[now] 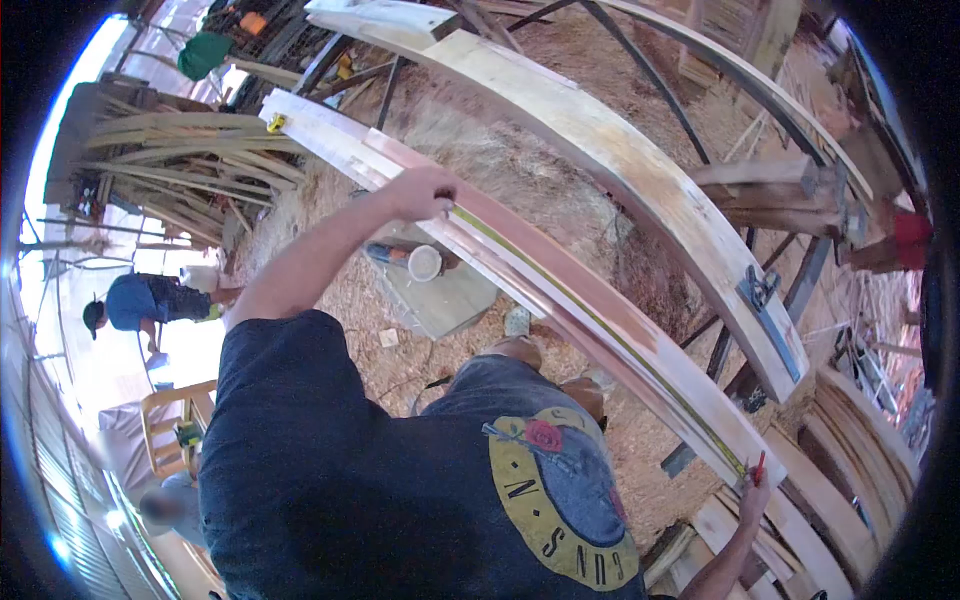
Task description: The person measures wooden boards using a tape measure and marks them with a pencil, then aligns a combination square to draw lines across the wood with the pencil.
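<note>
A yellow tape measure blade [600, 325] lies stretched along a long, pale and reddish wooden plank [520, 240]. My left hand [425, 192] is closed on the blade at its upper left stretch, over the plank. At the plank's lower right end, my right hand [755, 488] is closed around a red pencil [760, 467], beside the blade's other end. Whether that hand also grips the tape is too small to tell. A small yellow object [276, 123] sits on the plank's far left end.
A thick wooden beam [600, 130] runs alongside on metal supports, with a blue-handled tool [770, 310] on its near end. Below the plank are a board [435, 300] and a white cup [424, 263]. Stacked timber [190, 160] and another person [150, 300] are at left.
</note>
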Tool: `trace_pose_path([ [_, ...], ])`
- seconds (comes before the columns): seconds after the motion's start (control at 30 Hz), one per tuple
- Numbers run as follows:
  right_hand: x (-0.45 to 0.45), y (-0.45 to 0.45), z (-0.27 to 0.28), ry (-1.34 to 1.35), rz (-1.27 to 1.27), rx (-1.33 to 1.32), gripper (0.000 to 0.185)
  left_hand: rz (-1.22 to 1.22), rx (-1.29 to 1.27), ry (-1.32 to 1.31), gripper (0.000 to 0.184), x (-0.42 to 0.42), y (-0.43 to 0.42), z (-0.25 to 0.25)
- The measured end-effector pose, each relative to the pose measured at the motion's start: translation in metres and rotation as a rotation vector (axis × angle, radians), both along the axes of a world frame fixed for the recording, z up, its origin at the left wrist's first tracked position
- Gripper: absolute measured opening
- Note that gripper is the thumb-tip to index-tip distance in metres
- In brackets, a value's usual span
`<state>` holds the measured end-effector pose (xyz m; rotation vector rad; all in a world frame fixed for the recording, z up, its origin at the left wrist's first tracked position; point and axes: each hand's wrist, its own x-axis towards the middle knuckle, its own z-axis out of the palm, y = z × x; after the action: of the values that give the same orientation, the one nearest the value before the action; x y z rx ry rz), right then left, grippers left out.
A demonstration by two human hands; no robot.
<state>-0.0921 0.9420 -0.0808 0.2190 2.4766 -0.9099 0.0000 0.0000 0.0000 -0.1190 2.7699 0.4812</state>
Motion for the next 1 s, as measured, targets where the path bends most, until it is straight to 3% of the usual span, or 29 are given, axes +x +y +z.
trace_pose_path([
  [0.07, -0.006, 0.029, 0.022, 0.0, 0.032, 0.091, 0.013, 0.061, 0.025, -0.035, 0.021, 0.003, -0.001, -0.005],
  [0.1, -0.005, -0.037, -0.005, -0.01, 0.023, 0.078, 0.015, 0.08, -0.024, -0.046, 0.021, 0.009, -0.072, 0.005],
  [0.27, -0.003, -0.043, 0.013, -0.061, -0.047, 0.093, 0.022, 0.117, -0.005, -0.106, 0.022, 0.019, -0.115, -0.018],
  [0.47, -0.008, -0.043, 0.012, -0.013, 0.025, 0.217, 0.017, 0.162, -0.072, -0.14, 0.025, 0.023, -0.137, -0.001],
  [0.57, -0.013, -0.017, -0.01, -0.022, 0.007, 0.137, 0.015, 0.155, -0.091, -0.108, 0.026, 0.031, -0.172, -0.004],
  [1.0, -0.014, -0.042, 0.011, 0.036, 0.119, 0.324, 0.015, 0.217, -0.26, -0.181, 0.034, 0.029, -0.226, -0.01],
])
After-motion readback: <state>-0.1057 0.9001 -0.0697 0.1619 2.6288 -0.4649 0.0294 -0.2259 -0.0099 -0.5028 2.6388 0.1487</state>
